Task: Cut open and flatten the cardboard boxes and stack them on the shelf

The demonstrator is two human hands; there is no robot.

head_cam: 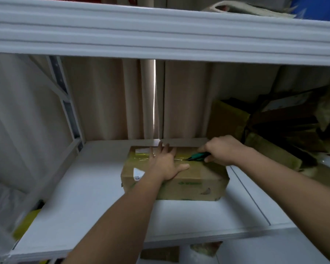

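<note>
Left hand (165, 164) fingers flat, spread on box (179, 180) | right hand (220, 150) clamped on cutter (197, 156) | risk: blade on tape seam may slip left into nearby thumb.

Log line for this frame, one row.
step: cutting tape | left hand: pressing cardboard box | right hand: holds green cutter | site: white shelf

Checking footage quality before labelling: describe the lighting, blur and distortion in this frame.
Head view: dim, soft overall; wide-angle lens bows the upper shelf beam; bright light slit between the curtains; glare on the tape of the cardboard box; box pile at right in shadow.
</note>
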